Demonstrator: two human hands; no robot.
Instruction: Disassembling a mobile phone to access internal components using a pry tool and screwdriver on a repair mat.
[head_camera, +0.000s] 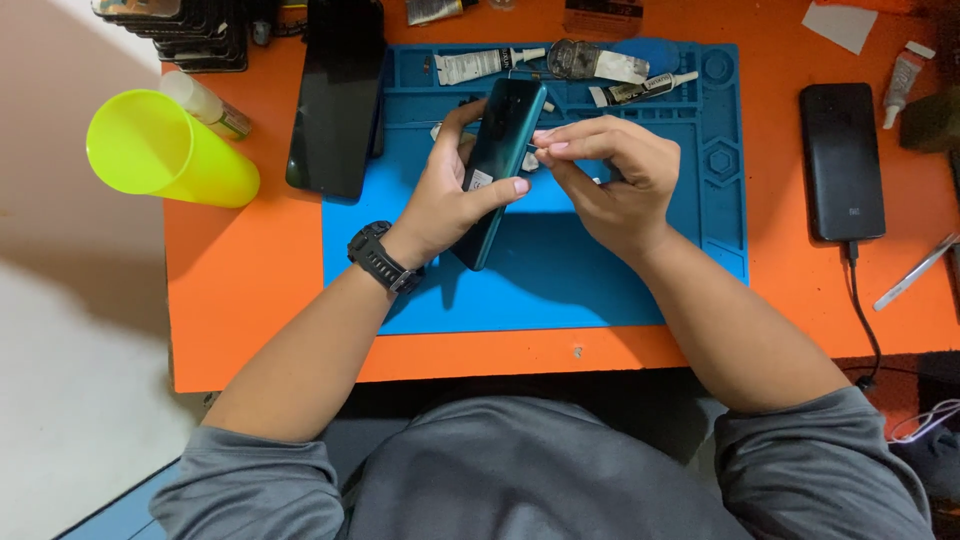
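Both hands' fingers grip teal phone (497, 165); glue tubes (485, 64), yellow cup (165, 150) nearby.

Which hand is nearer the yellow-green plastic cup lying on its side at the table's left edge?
Left. The left hand grips the dark teal phone, on the side toward the yellow-green plastic cup. The right hand is beyond the phone, farther away.

Glossy dark-green phone (500, 150), matt blue rubbery mat (560, 270), smooth orange tabletop (250, 290), translucent yellow plastic cup (170, 150).
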